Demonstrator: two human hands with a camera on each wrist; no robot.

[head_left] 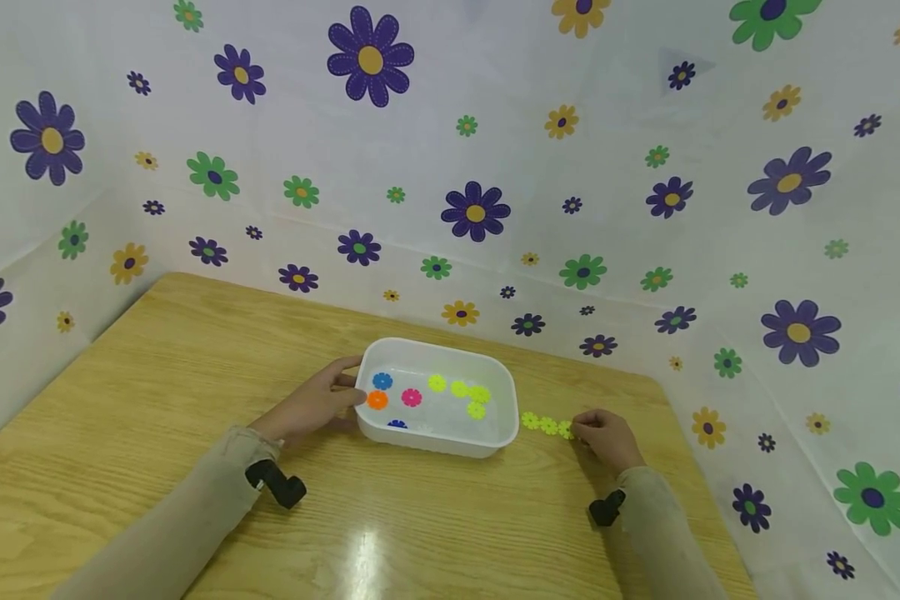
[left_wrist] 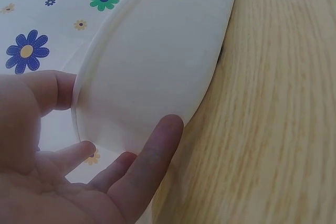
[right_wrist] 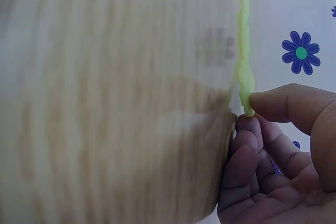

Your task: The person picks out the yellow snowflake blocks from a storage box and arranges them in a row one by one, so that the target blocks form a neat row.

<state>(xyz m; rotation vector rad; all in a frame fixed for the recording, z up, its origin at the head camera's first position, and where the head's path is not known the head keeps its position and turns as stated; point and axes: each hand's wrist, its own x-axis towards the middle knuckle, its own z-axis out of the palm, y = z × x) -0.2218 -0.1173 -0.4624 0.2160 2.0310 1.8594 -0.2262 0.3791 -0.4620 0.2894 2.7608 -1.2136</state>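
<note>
A white plastic tub (head_left: 504, 392) stands mid-table with several flower-shaped plastic pieces in it: blue (head_left: 382, 381), orange (head_left: 377, 400), pink (head_left: 412, 397) and several yellow-green ones (head_left: 471, 394). My left hand (head_left: 347, 386) holds the tub's left end; in the left wrist view the thumb (left_wrist: 50, 90) meets the rim and the fingers (left_wrist: 152, 150) lie along the outer wall (left_wrist: 157, 61). Right of the tub, a short chain of yellow-green flower pieces (head_left: 546, 425) lies on the table. My right hand (head_left: 579, 433) pinches its right end, thumb (right_wrist: 289, 103) over the chain (right_wrist: 244, 51).
The wooden table (head_left: 195, 367) is backed and flanked by white sheeting printed with flowers (head_left: 476, 212). Its right edge runs close behind my right hand. A black camera mount sits on each wrist (head_left: 277, 485).
</note>
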